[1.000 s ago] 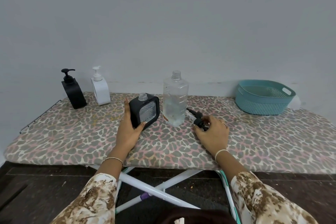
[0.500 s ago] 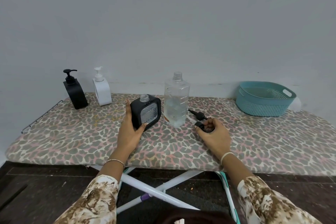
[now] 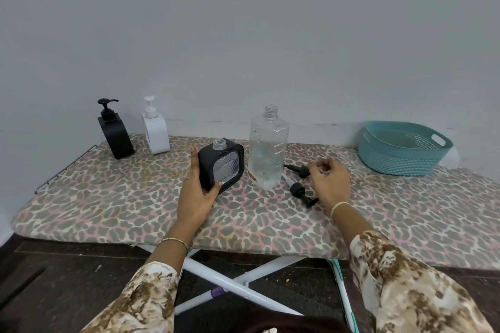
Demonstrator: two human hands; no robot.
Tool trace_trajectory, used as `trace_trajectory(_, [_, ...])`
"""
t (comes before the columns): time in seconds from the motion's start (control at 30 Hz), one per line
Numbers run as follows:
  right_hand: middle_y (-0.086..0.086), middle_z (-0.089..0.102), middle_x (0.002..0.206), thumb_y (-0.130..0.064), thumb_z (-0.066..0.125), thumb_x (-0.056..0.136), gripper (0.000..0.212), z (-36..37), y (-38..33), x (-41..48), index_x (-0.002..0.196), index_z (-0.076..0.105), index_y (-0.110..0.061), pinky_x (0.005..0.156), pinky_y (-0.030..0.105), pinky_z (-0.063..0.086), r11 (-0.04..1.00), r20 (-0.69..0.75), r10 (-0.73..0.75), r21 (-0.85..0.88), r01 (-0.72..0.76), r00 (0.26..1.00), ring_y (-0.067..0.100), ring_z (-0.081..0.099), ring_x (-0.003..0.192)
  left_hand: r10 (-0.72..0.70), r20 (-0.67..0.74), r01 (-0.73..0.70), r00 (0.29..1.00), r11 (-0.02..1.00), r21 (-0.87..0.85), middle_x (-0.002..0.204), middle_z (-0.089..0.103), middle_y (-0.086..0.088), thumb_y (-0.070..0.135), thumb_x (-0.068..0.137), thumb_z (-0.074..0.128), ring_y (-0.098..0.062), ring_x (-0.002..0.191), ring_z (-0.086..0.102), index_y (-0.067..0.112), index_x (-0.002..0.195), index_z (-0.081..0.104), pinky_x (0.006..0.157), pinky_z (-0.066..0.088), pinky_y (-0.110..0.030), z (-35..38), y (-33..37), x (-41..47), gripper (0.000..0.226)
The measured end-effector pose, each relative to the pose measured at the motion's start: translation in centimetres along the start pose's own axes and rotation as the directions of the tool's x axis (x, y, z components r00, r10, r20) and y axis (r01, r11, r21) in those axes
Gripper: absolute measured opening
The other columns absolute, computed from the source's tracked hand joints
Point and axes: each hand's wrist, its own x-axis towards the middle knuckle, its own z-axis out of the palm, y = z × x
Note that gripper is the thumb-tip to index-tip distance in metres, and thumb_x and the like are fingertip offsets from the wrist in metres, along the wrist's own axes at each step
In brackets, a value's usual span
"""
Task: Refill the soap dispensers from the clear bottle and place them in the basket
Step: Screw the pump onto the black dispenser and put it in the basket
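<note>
On the leopard-print board (image 3: 108, 197), centre: one square black dispenser (image 3: 221, 165), uncapped, its threaded neck open at the top, standing upright. The left hand (image 3: 196, 197) wraps its near left side, thumb on the front lower corner and fingers (image 3: 193, 159) laid flat along the far side, steadying it.

Just to its right, apart by a narrow gap: the clear bottle (image 3: 267, 149), upright, cap off, long axis vertical, liquid filling roughly the lower part.

Right of the bottle, on the cloth: two black pump heads. The far pump (image 3: 299, 170) lies with its spout pointing left toward the bottle; the near pump (image 3: 301, 193) lies with its nozzle pointing toward the person.

Right hand (image 3: 328, 184): hovering over the cloth between and just right of the pumps, fingers loosely curled, pinching nothing that shows. It is the nearer hand to the bottle, which lies to its left and slightly farther back; a grasp would likely come from the bottle's right side, across its upright axis.

Back left, near the wall: black pump dispenser (image 3: 115, 132) and white pump dispenser (image 3: 154, 130), both capped, side by side.

Far right: teal basket (image 3: 400, 159), holding no dispensers, well apart from either hand.
</note>
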Motion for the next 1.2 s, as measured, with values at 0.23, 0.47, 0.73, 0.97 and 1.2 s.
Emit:
trace_trajectory(0.23, [-0.005, 0.068, 0.114, -0.058, 0.073, 0.068, 0.053, 0.0, 1.6, 2.4, 0.114, 0.065, -0.033, 0.099, 0.050, 0.043, 0.969, 0.275, 0.124, -0.239, -0.057, 0.953, 0.025, 0.059, 0.111, 0.012, -0.018, -0.012, 1.000, 1.000, -0.003, 0.146, 0.046, -0.002, 0.021, 0.089, 0.069, -0.023, 0.127, 0.052, 0.045, 0.151, -0.005, 0.103, 0.047, -0.041, 0.2, -0.3, 0.2, 0.099])
trace_trajectory(0.47, [0.009, 0.071, 0.089, -0.020, 0.086, 0.068, 0.025, -1.4, 0.9, 1.8, 0.083, 0.066, -0.020, 0.068, 0.038, 0.057, 0.924, 0.223, 0.239, 0.247, -0.292, 0.945, 0.022, 0.067, 0.072, 0.043, -0.042, -0.042, 0.998, 0.999, 0.020, 0.147, 0.045, -0.002, 0.024, 0.089, 0.069, -0.023, 0.127, 0.052, 0.061, 0.140, -0.013, 0.101, 0.049, -0.044, 0.2, -0.3, 0.1, 0.103])
trace_trajectory(0.73, [0.008, 0.066, 0.084, 0.000, 0.073, 0.081, 0.028, -4.1, -1.5, 2.1, 0.108, 0.064, 0.004, 0.066, 0.015, 0.055, 0.623, 0.108, 0.280, 0.736, -0.266, 0.954, 0.015, 0.062, 0.078, 0.012, -0.032, -0.011, 0.999, 0.999, 0.039, 0.144, 0.048, -0.003, 0.025, 0.089, 0.067, -0.024, 0.121, 0.056, 0.046, 0.150, -0.009, 0.095, 0.052, -0.041, 0.1, 0.1, -0.1, 0.099])
trace_trajectory(0.97, [0.008, 0.066, 0.096, -0.007, 0.065, 0.090, 0.009, -6.9, -5.6, 1.3, 0.090, 0.058, -0.012, 0.086, 0.031, 0.055, 0.596, 0.014, 0.148, 0.797, -0.100, 0.989, 0.015, 0.066, 0.089, -0.015, -0.017, 0.015, 1.000, 1.000, 0.011, 0.142, 0.050, -0.003, 0.022, 0.090, 0.067, -0.024, 0.118, 0.057, 0.042, 0.152, -0.005, 0.094, 0.052, -0.040, 0.0, 0.5, -0.3, 0.097])
trace_trajectory(1.2, [0.010, 0.069, 0.103, -0.015, 0.054, 0.098, 0.012, -7.3, -10.8, -0.5, 0.108, 0.050, -0.009, 0.081, 0.032, 0.058, 0.508, 0.030, 0.047, 0.860, -0.050, 0.998, 0.021, 0.069, 0.098, -0.019, 0.000, 0.019, 1.000, 0.999, 0.040, 0.144, 0.049, -0.004, 0.025, 0.090, 0.066, -0.025, 0.118, 0.057, 0.048, 0.148, -0.012, 0.095, 0.052, -0.043, -0.3, 1.0, -0.5, 0.100])
